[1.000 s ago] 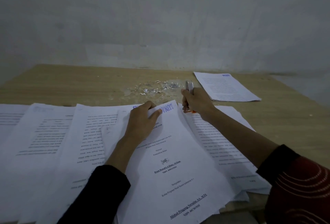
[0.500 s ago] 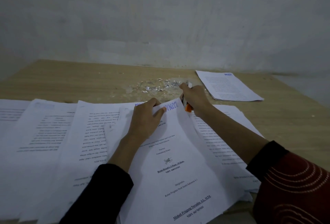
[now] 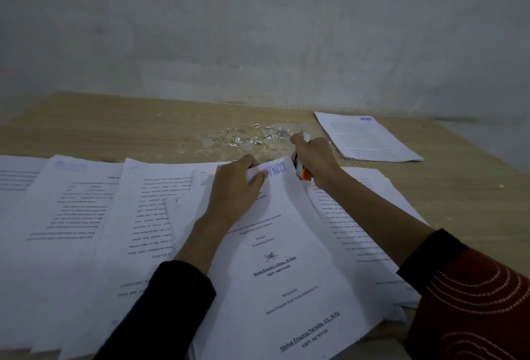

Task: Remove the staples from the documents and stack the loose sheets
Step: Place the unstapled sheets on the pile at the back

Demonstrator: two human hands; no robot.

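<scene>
- The top document [image 3: 286, 259] lay near the centre of the table [image 3: 114, 124], over other fanned papers [image 3: 71, 216]; its far edge was pinched by the left hand [image 3: 238, 187], fingers curled over the edge and thumb on top.
- An orange-tipped tool [image 3: 301, 171], judged to be a staple remover, was gripped in the curled right hand [image 3: 318, 158] at the document's far right corner; the staple itself could not be seen.
- Pulled staples [image 3: 258, 137] were heaped just beyond the hands, and a stack of loose sheets [image 3: 367, 137] lay at the far right, well apart from the fanned papers.
- The corner could be torn if the tool were levered while the staple legs were still bent through all the sheets.
- The sheets could slide if the pinch were loosened, and the tool could then skid across the page.
- Freed pages could be mixed with the overlapping papers beneath, since no gap was left between them.
- A blue stamp [image 3: 276, 168] reading "LUNAS" was seen upside down at the far edge, and again on the far stack.
- Printed lines that could be read: "Pembimbing Skripsi", "Bram Denafri, S.Hum., M.Hum.", "Mengetahui", "Ketua Program Studi Sastra Indonesia S-1", "Misbah Priagung Nursalim, S.S., M.Pd."; the NIDN digits were too small to be trusted.
</scene>
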